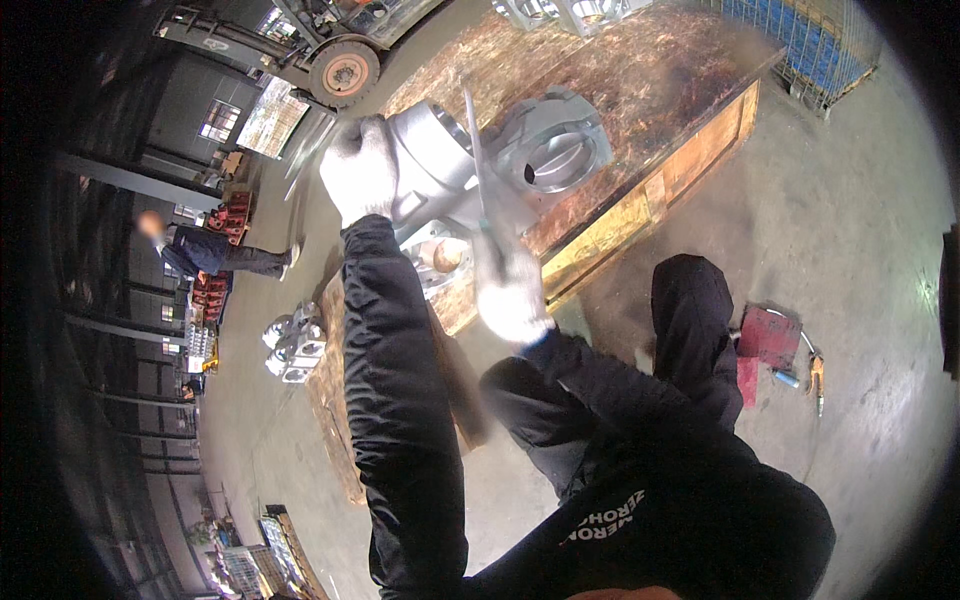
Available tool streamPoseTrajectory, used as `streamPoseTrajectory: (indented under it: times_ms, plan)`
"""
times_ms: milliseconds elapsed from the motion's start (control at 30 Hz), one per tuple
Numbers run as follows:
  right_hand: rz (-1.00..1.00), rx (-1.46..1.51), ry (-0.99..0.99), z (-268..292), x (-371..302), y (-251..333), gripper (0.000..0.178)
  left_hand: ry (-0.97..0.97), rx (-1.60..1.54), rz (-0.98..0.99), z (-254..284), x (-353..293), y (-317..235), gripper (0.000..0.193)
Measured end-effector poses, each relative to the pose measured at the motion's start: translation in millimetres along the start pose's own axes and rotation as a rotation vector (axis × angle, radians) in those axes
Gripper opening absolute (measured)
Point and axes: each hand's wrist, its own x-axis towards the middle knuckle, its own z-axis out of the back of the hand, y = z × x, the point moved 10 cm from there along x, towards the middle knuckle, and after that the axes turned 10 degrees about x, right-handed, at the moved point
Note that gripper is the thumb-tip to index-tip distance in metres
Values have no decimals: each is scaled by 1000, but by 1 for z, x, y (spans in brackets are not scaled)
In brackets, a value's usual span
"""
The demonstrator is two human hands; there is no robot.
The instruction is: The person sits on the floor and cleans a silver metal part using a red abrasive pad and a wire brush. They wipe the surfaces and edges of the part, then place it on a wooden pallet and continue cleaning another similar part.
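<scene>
My left hand (360, 172), in a white glove, has its fingers curled round the left side of a silver metal valve body (428, 150). My right hand (508, 285), gloved too, is closed on the lower end of a long thin file (473, 135). The blade points away from me and crosses in front of the round opening of the valve body; whether it touches the metal I cannot tell. Right of it, a second silver casting (565, 150) with a wide round opening sits on the wooden bench (680, 80). Glare washes out parts of the gloves.
More castings (575, 12) stand at the bench's far end and others (296, 345) at the left. A wire cage (800, 45) is at the far right. A red box (768, 338) and a hose lie on the floor. Beyond are a forklift (345, 72) and a person (215, 250).
</scene>
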Motion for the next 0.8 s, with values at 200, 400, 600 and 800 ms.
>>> streamPoseTrajectory:
  times_ms: [200,400,600,800]
  plan:
    - [-255,15,-115,-6,11,-36,40,5,-37,-28,-1,6,1,35]
    - [-137,82,-168,-11,-11,-20,39,35,-75,-29,-2,1,3,32]
    - [-587,482,-83,-17,6,-27,54,21,-25,-54,-2,4,2,29]
    - [-725,590,-87,-13,16,-17,50,36,-91,-13,1,-1,-5,28]
